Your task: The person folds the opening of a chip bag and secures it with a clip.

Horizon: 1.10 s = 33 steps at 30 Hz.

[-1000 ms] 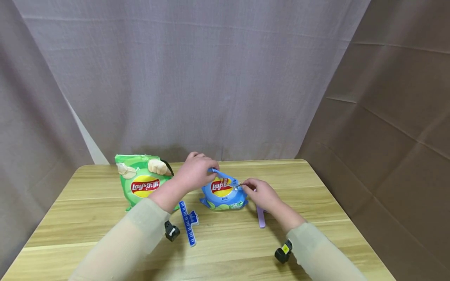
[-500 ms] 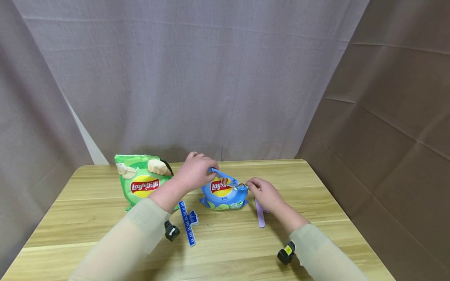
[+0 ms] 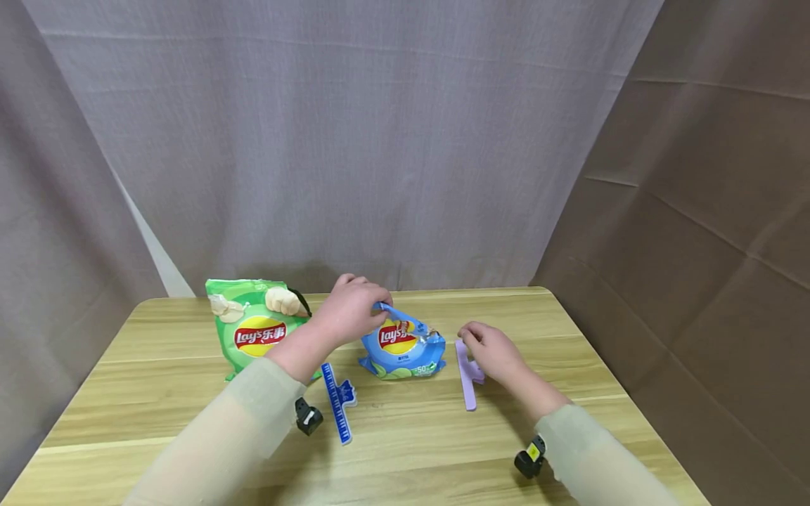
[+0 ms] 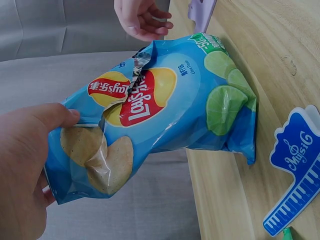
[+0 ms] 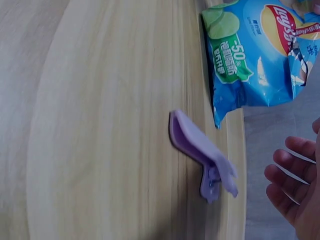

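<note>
A blue Lay's chip bag (image 3: pixel 397 357) sits on the table, its torn top folded toward the right. My left hand (image 3: pixel 356 309) pinches the bag's upper left corner, thumb on the near side in the left wrist view (image 4: pixel 27 160). Apart from the bag, my right hand (image 3: pixel 496 353) hovers over a purple bag clip (image 3: pixel 467 383). Its fingers are loosely bent and hold nothing, as the right wrist view shows. In that view the purple clip (image 5: pixel 197 145) lies on the wood between the hand and the bag.
A green Lay's bag (image 3: pixel 247 323) stands at the left, partly behind my left forearm. A blue piano-patterned "Music" clip (image 3: pixel 338 406) lies near the table's middle. Grey cloth (image 3: pixel 405 140) hangs behind the wooden table (image 3: pixel 405 457), brown cloth (image 3: pixel 715 246) at the right.
My right hand has let go of the blue bag's torn edge and moved right, above the purple clip, exposing more of that clip. The left hand has stayed on the bag.
</note>
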Tool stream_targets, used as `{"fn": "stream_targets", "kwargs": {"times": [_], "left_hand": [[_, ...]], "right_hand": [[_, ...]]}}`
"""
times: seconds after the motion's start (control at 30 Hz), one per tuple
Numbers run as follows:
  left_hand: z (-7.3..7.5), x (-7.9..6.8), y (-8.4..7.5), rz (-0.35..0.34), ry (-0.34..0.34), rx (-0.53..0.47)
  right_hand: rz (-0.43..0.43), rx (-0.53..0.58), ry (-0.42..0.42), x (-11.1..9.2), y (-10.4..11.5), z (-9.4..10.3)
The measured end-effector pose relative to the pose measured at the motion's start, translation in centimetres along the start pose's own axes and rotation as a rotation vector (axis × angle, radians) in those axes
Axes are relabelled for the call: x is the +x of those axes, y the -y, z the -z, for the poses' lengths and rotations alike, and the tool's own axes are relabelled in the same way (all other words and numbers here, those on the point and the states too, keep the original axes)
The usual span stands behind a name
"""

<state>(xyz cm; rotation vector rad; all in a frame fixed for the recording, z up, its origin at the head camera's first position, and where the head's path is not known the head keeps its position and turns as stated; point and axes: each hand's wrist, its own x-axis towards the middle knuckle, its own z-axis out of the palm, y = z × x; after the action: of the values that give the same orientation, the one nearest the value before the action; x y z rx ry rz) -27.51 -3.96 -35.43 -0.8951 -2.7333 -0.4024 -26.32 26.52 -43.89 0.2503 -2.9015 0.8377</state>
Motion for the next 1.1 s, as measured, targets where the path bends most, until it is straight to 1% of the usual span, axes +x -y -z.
{"fn": "stream_targets", "kwargs": {"times": [0.13,0.33,0.43,0.63,0.73,1.1], "left_hand": [[0.0,0.0,0.0,0.002,0.000,-0.002],[0.0,0.0,0.0,-0.001,0.002,0.002],[0.0,0.0,0.0,-0.004,0.001,0.005],[0.0,0.0,0.0,-0.007,-0.004,0.002],[-0.1,0.0,0.0,-0.007,-0.003,0.000],[-0.3,0.0,0.2,-0.023,-0.012,0.006]], "right_hand": [[-0.013,-0.041,-0.003,-0.2,-0.5,0.3],[-0.011,-0.106,-0.005,-0.5,-1.4,0.3],[-0.024,-0.129,0.021,-0.6,-1.7,0.1],[-0.060,-0.174,0.103,-0.8,-2.2,-0.5],[-0.069,-0.186,0.124,-1.0,-2.5,-0.7],[-0.095,-0.212,0.122,-1.5,-3.3,-0.9]]}}
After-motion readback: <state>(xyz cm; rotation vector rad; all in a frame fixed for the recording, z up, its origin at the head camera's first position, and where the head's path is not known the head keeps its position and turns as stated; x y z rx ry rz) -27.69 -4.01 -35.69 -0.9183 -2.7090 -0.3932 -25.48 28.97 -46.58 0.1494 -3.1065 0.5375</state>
